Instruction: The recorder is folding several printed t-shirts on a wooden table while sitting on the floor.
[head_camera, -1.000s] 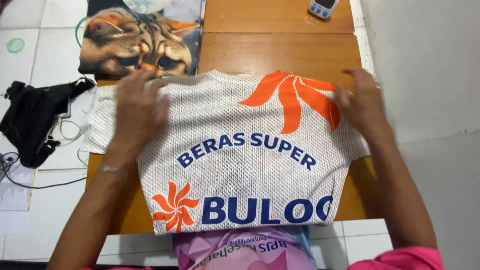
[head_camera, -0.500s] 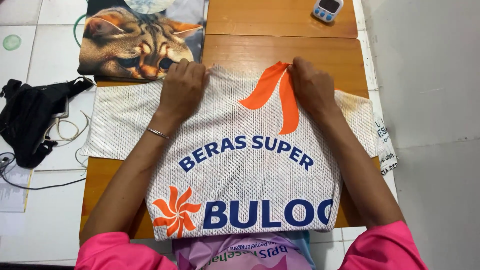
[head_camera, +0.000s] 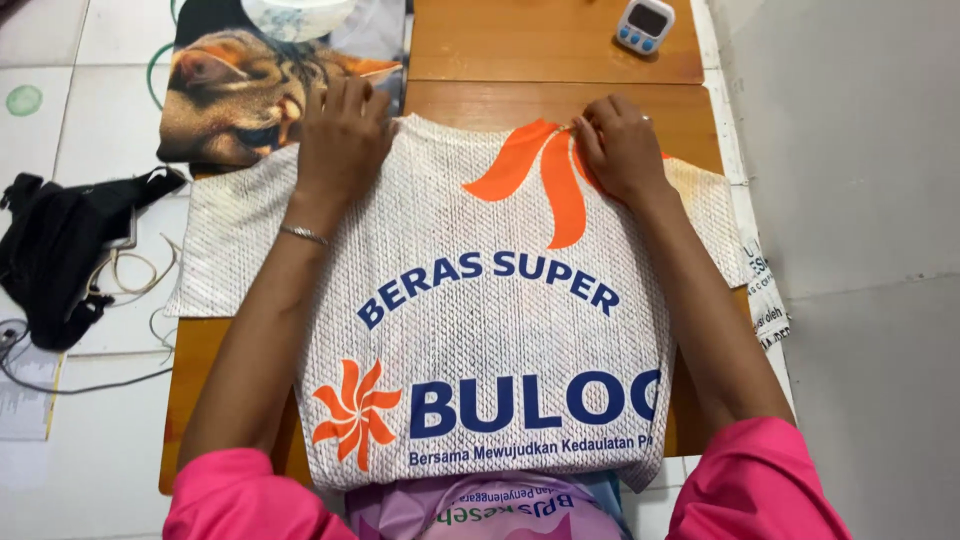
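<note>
Wooden table (head_camera: 560, 45), white shirt (head_camera: 480, 300) under left hand (head_camera: 342, 135)

Two bare forearms come out of short, bright pink fabric sleeves (head_camera: 760, 485), which show at the bottom corners of the view, on either side of the white woven sack (head_camera: 480, 300). The left hand (head_camera: 343, 135) has a thin silver metal bracelet (head_camera: 303, 235) around its wrist. The right hand (head_camera: 622, 147) wears a slim pale ring (head_camera: 645, 118) on one finger. Both hands are uncovered, without gloves.
</note>
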